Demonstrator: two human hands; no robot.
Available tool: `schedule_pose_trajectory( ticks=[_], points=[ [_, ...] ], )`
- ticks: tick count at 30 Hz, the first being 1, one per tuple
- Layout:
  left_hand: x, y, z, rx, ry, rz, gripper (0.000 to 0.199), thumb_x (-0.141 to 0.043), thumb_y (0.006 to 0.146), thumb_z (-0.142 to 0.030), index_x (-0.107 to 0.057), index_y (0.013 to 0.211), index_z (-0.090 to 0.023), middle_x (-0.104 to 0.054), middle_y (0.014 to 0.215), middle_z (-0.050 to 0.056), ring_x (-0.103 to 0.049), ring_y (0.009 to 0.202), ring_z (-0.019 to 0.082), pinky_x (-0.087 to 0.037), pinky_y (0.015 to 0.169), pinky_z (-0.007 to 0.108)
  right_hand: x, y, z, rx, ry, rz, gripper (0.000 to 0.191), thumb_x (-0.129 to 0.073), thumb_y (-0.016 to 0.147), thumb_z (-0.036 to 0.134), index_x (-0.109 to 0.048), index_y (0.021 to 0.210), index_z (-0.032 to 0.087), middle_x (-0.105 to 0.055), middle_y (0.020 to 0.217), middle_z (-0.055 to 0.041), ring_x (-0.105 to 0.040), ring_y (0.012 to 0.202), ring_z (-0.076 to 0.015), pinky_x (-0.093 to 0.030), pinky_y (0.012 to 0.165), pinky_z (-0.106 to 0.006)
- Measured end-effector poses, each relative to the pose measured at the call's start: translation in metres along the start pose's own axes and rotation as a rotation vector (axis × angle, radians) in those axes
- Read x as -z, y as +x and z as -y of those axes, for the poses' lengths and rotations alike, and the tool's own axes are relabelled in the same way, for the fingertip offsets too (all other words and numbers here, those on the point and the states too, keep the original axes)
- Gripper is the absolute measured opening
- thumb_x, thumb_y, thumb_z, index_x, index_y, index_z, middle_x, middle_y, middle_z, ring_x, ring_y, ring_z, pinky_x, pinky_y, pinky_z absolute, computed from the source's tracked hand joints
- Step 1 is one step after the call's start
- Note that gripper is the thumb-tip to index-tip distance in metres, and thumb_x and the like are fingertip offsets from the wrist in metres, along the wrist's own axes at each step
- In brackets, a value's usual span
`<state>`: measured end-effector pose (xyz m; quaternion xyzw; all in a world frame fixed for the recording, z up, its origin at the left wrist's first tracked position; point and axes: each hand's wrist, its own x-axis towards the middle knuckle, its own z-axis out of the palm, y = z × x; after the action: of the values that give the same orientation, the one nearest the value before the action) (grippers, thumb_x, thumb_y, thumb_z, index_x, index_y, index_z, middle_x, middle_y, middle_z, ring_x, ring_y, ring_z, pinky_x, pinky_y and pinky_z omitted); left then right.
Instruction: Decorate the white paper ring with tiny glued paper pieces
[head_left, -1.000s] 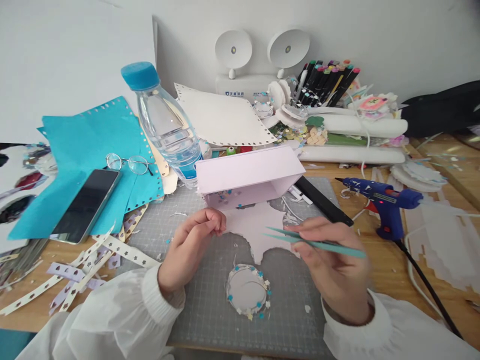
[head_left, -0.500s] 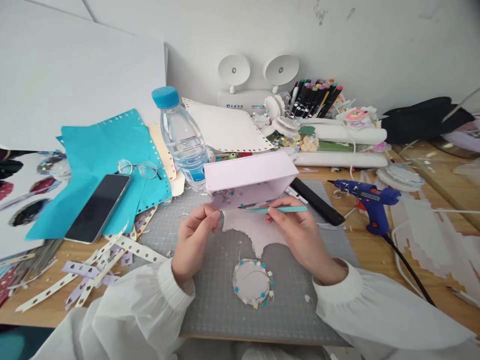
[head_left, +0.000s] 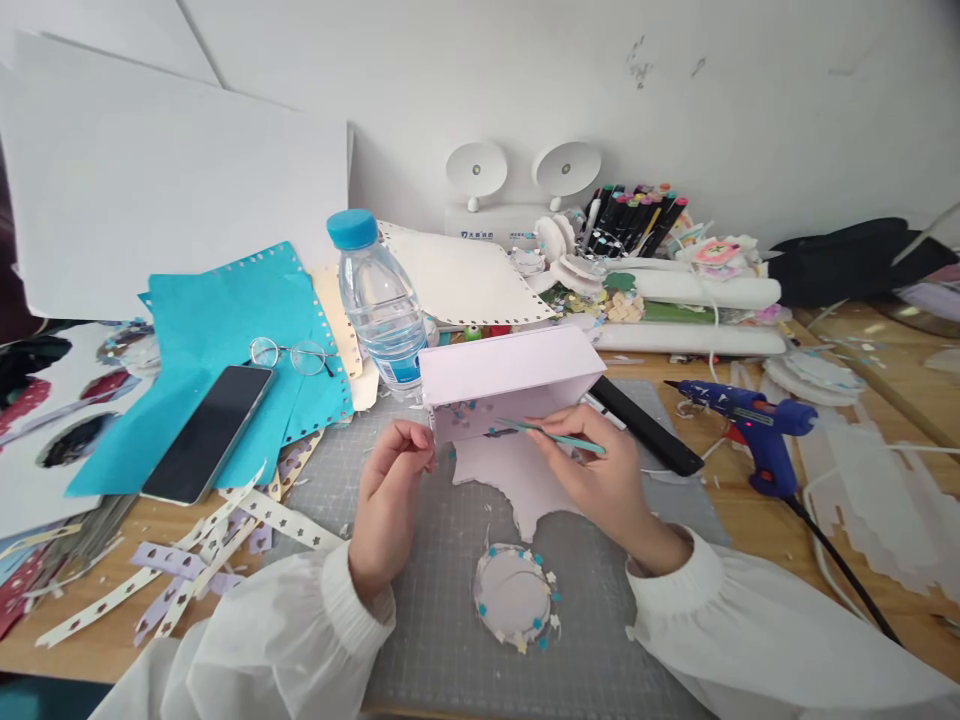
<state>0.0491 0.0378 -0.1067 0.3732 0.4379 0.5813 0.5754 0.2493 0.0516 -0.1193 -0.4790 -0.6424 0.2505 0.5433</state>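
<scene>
My right hand grips a pair of teal tweezers, whose tips reach into the open front of a pale lilac paper box. Small blue and white pieces lie inside the box at its left. My left hand is closed, fingers curled, just left of the box's front corner; anything in its fingertips is too small to make out. Under both hands lies a lilac paper offcut with curved cutouts. Nearer me, a round paper disc ringed with small blue and cream stars rests on the grey cutting mat.
A water bottle stands behind the box's left end. At left are a phone, glasses, blue paper and punched strips. A black bar and a blue glue gun with cord lie right.
The tweezers have moved up, their tips now inside the box and their rear end angled lower. My left hand has turned more upright and shifted slightly left of the box. The view has tilted up a little.
</scene>
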Motion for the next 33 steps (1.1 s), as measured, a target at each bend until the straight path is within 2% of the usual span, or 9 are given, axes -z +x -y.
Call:
schedule_pose_trajectory(
  ticks=[9,13,19,21,23,25,27,30,33],
  points=[
    [0.0,-0.002,-0.001,0.025,-0.006,0.02,0.003,-0.052,0.075,-0.015,-0.051,0.075,-0.018,-0.044,0.073,-0.001,-0.039,0.068,0.013,-0.031,0.065,0.026,0.003,-0.007,-0.01,0.443,-0.199,0.205,0.019,-0.058,0.081,0.004,-0.057,0.088,0.022,-0.07,0.091,-0.0075,-0.067,0.09,-0.0208,-0.055,0.076,-0.036],
    [0.002,-0.002,0.0,0.029,0.014,0.041,0.004,-0.051,0.076,-0.014,-0.05,0.075,-0.018,-0.043,0.073,-0.001,-0.038,0.068,0.013,-0.03,0.065,0.027,0.002,-0.007,-0.014,0.564,-0.293,0.28,0.021,-0.054,0.083,0.002,-0.057,0.091,0.021,-0.07,0.096,-0.0087,-0.066,0.092,-0.0205,-0.055,0.077,-0.037],
    [0.003,-0.001,0.003,0.025,0.033,0.104,0.007,-0.047,0.079,-0.012,-0.049,0.077,-0.018,-0.043,0.071,-0.001,-0.038,0.068,0.013,-0.029,0.065,0.027,0.002,-0.007,-0.012,0.628,-0.325,0.253,0.024,-0.055,0.081,-0.003,-0.057,0.092,0.018,-0.07,0.093,-0.0109,-0.067,0.086,-0.0205,-0.055,0.073,-0.036],
    [0.004,-0.001,0.004,0.028,0.039,0.114,0.008,-0.047,0.079,-0.011,-0.05,0.077,-0.018,-0.044,0.072,-0.001,-0.038,0.068,0.013,-0.029,0.065,0.027,0.004,-0.009,-0.009,0.588,-0.274,0.224,0.026,-0.056,0.08,-0.003,-0.057,0.093,0.02,-0.07,0.093,-0.0091,-0.068,0.086,-0.0196,-0.056,0.074,-0.035],
    [0.005,-0.001,0.005,0.021,0.059,0.122,0.008,-0.046,0.081,-0.012,-0.051,0.079,-0.018,-0.045,0.073,-0.001,-0.038,0.068,0.012,-0.03,0.065,0.026,0.005,-0.011,-0.003,0.469,-0.173,0.157,0.024,-0.059,0.08,-0.001,-0.057,0.09,0.021,-0.07,0.089,-0.0065,-0.069,0.087,-0.0194,-0.056,0.074,-0.034],
    [0.006,-0.001,0.004,0.007,0.103,0.133,0.009,-0.047,0.084,-0.014,-0.054,0.082,-0.019,-0.046,0.073,-0.001,-0.039,0.069,0.012,-0.031,0.065,0.026,0.007,-0.013,0.005,0.233,-0.012,0.075,0.019,-0.062,0.08,0.004,-0.056,0.084,0.022,-0.068,0.084,-0.0044,-0.07,0.087,-0.0198,-0.057,0.071,-0.031],
    [0.005,-0.003,0.003,0.003,0.168,0.159,0.008,-0.05,0.088,-0.018,-0.058,0.086,-0.019,-0.047,0.073,-0.001,-0.041,0.069,0.012,-0.032,0.066,0.025,0.008,-0.015,0.014,-0.029,0.202,0.018,0.014,-0.065,0.081,0.011,-0.056,0.079,0.021,-0.064,0.079,-0.0019,-0.07,0.077,-0.0173,-0.056,0.065,-0.029],
    [0.002,-0.006,0.0,-0.011,0.261,0.26,0.012,-0.054,0.089,-0.025,-0.064,0.092,-0.018,-0.053,0.076,0.001,-0.045,0.07,0.013,-0.036,0.065,0.025,0.009,-0.019,0.025,-0.277,0.539,0.009,0.011,-0.068,0.081,0.019,-0.057,0.077,0.021,-0.061,0.075,0.0011,-0.06,0.054,-0.0089,-0.052,0.051,-0.024],
    [0.0,-0.01,-0.002,-0.075,0.305,0.402,0.014,-0.059,0.088,-0.027,-0.067,0.092,-0.017,-0.058,0.078,0.004,-0.05,0.071,0.015,-0.039,0.065,0.026,0.009,-0.023,0.031,-0.386,0.733,0.042,0.011,-0.069,0.08,0.02,-0.059,0.077,0.022,-0.064,0.077,0.0015,-0.056,0.052,-0.0063,-0.049,0.048,-0.021]
  ],
)
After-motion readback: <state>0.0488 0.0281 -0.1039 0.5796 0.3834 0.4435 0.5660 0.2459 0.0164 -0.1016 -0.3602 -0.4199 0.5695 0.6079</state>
